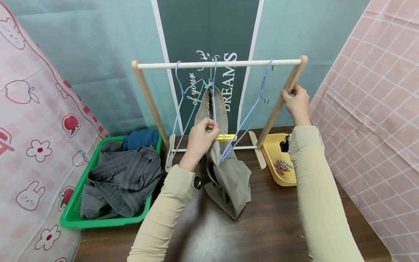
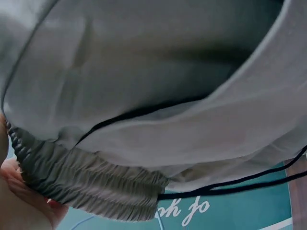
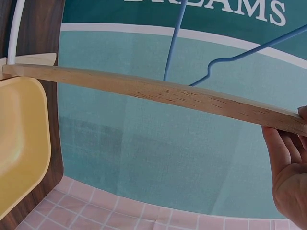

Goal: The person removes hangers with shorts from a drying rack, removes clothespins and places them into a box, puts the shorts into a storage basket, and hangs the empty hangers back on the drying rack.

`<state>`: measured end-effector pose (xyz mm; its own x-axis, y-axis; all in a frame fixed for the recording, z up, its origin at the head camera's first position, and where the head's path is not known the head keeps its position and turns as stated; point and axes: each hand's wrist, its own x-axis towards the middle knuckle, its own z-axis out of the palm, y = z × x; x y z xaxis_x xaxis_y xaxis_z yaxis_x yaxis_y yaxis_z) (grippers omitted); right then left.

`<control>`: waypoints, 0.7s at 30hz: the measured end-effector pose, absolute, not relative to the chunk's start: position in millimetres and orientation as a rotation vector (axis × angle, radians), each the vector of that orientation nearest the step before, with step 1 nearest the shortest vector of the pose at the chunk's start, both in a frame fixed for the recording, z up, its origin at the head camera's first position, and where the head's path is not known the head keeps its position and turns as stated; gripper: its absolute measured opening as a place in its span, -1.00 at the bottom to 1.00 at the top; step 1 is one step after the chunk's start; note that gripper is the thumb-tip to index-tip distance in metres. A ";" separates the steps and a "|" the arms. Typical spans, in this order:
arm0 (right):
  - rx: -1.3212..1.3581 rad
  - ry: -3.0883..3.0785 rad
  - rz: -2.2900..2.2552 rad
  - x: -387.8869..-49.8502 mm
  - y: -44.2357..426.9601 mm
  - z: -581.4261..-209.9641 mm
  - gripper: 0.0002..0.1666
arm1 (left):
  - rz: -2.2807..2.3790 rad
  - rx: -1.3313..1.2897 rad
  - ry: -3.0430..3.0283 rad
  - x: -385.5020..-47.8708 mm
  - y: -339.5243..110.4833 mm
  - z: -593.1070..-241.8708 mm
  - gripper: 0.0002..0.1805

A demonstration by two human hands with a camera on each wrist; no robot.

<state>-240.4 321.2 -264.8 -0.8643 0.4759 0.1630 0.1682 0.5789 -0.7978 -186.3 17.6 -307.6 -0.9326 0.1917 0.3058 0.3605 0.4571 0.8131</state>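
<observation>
Grey-brown shorts (image 1: 234, 178) with a gathered elastic waistband hang from the middle blue wire hanger (image 1: 215, 78) on the drying rack. My left hand (image 1: 202, 138) pinches the near side of the waistband; in the left wrist view the hand's edge shows beside the gathered waistband (image 2: 91, 184) and its dark drawstring (image 2: 144, 110). A yellow clothespin (image 1: 226, 137) sits right by those fingers, and a teal clothespin (image 1: 207, 84) is at the waistband's far end. My right hand (image 1: 297, 102) grips the rack's right wooden post (image 3: 168, 93) near its top.
Another blue hanger (image 1: 178, 94) hangs at the left and a further hanger (image 1: 252, 105) at the right. A green basket (image 1: 108, 222) with dark grey and blue clothes stands left. Right of the rack, a yellow tray (image 1: 273, 145) holds several clothespins (image 1: 282, 166). Patterned cloths (image 1: 370, 109) flank both sides.
</observation>
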 end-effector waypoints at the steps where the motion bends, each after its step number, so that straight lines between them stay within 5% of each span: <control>1: -0.523 -2.453 1.184 -240.4 321.3 -264.7 -0.48 | -1.485 -0.484 -2.535 -186.7 16.8 -306.6 -0.82; 21: -0.508 -2.454 1.185 -241.0 323.3 -263.5 -0.47 | -1.469 -0.497 -2.559 -194.3 1.4 -298.4 -0.83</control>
